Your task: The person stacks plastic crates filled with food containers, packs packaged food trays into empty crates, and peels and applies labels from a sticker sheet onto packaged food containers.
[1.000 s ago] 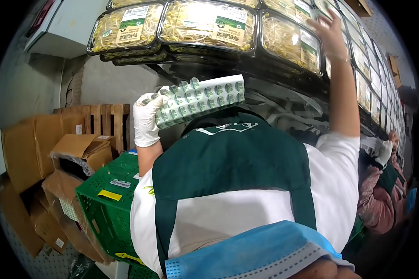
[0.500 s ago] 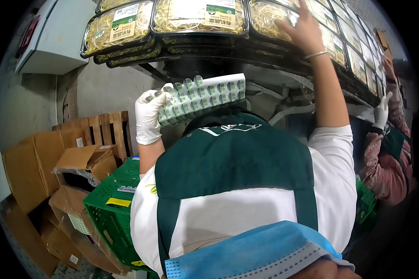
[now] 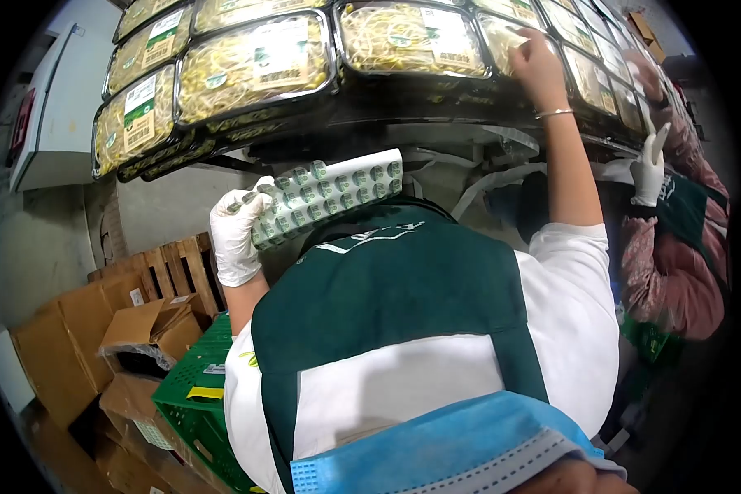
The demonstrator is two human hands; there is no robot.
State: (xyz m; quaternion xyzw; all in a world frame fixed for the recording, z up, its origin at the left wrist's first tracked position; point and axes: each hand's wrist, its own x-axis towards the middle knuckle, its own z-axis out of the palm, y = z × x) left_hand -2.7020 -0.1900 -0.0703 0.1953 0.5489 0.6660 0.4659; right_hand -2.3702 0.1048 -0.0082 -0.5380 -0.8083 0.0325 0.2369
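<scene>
Wearing a blue face mask (image 3: 436, 445) at the lower edge of the view, nearest the camera
Wearing a white shirt (image 3: 403, 379) under a dark green apron (image 3: 395, 288)
Pinching the left end of a white label sheet (image 3: 329, 198) between the thumb and fingers of the gloved left hand (image 3: 237, 235), in front of the apron and short of the tray rows
Displaying round green labels in rows on the sheet, several projecting past its upper edge
Holding the bare right hand (image 3: 543, 74), circled at the wrist by a bracelet (image 3: 554, 114), at a clear-topped sprout tray (image 3: 498, 45) in the front row
Bending the right fingers toward the tray top, but not showing clearly whether pinching a label or touching the film
Facing rows of black-rimmed trays (image 3: 255, 66), filled with sprouts, bearing printed labels, standing edge to edge and stacked in layers
Standing to the right of a green crate (image 3: 191, 416) bearing a yellow tag (image 3: 205, 393), and, beyond it, cardboard cartons (image 3: 74, 333) and a wooden pallet (image 3: 169, 267)
Working beside a co-worker (image 3: 675, 280) at the far right, displaying a white-gloved hand (image 3: 649, 173) near the tray edge
Including a pale cabinet (image 3: 78, 107) at the upper left, past the trays
</scene>
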